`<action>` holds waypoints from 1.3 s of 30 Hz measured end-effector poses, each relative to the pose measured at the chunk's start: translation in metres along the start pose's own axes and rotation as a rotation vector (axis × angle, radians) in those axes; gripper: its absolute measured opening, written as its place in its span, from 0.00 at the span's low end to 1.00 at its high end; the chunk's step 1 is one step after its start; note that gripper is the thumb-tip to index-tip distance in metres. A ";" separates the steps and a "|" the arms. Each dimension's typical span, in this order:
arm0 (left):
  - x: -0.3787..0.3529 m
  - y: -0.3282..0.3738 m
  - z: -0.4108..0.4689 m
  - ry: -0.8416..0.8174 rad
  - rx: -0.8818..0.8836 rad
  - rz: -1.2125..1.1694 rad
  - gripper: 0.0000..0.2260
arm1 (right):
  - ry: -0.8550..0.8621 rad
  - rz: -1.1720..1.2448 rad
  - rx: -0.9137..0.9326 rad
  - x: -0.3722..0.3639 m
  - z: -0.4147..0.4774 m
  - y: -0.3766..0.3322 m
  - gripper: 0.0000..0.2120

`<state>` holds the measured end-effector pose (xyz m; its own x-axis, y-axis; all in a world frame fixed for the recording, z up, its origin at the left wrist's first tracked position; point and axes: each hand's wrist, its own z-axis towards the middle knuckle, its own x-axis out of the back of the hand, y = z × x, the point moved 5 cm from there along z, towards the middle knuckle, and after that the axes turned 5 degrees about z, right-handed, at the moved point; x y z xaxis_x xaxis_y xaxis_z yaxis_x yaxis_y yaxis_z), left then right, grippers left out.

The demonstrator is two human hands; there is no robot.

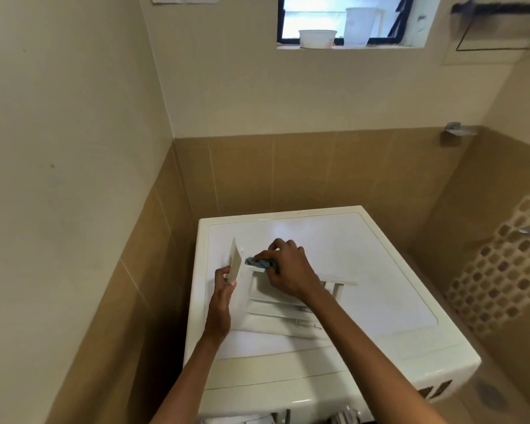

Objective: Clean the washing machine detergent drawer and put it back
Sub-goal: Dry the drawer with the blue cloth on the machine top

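A white, boxy washing machine [364, 270] with a smooth, glossy top fills the lower middle of the view, tucked into a corner of matte tan wall tiles [318, 172]. On the machine's top, toward its left side, lies the white moulded-plastic detergent drawer [276, 313] — out of its slot, so the flat top seems to serve as a workbench where its ridged, stepped surfaces can be reached. At the machine top's left edge, the left hand [224, 280] grips the drawer's flat front panel [235, 264], fingers curled around it, probably to steady it against rubbing. The right hand [288, 267], just beside that panel, clutches a small crumpled blue-grey cloth [259, 263] and presses it onto the drawer's rim — soft fabric on hard plastic.
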<state>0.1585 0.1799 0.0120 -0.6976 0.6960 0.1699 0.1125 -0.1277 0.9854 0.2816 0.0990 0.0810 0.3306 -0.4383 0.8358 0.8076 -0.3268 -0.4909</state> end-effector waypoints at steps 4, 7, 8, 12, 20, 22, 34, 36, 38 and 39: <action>0.006 -0.014 -0.003 0.080 0.045 0.041 0.20 | -0.046 0.021 0.103 -0.009 -0.008 -0.004 0.17; 0.005 -0.022 -0.009 0.106 0.049 0.096 0.20 | 0.011 0.030 0.069 0.000 -0.022 0.016 0.14; 0.006 -0.023 -0.010 0.109 0.048 0.103 0.20 | 0.066 0.034 0.015 0.004 -0.027 0.025 0.15; 0.007 -0.024 -0.011 0.066 0.040 0.100 0.20 | 0.144 -0.047 -0.127 0.007 -0.029 0.031 0.17; 0.018 -0.025 -0.035 0.106 0.132 0.055 0.35 | 0.014 -0.103 0.200 -0.027 -0.042 -0.032 0.16; 0.021 -0.027 -0.036 0.126 0.141 0.059 0.36 | 0.048 -0.147 0.208 -0.021 -0.051 -0.020 0.19; 0.031 -0.005 -0.028 0.130 0.172 -0.077 0.11 | 0.189 -0.216 -0.075 -0.028 -0.041 -0.031 0.18; 0.033 0.007 -0.020 0.069 0.186 -0.069 0.12 | 0.209 -0.187 -0.025 -0.027 -0.044 -0.030 0.14; 0.034 0.014 -0.009 0.022 0.243 -0.005 0.17 | 0.242 -0.183 -0.030 -0.025 -0.045 -0.023 0.14; 0.034 0.018 -0.004 0.018 0.282 0.052 0.20 | 0.255 -0.192 -0.038 -0.025 -0.044 -0.020 0.14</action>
<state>0.1341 0.1990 0.0358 -0.6980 0.6805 0.2229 0.3391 0.0400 0.9399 0.2357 0.0797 0.0593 0.0370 -0.5594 0.8281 0.8230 -0.4530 -0.3428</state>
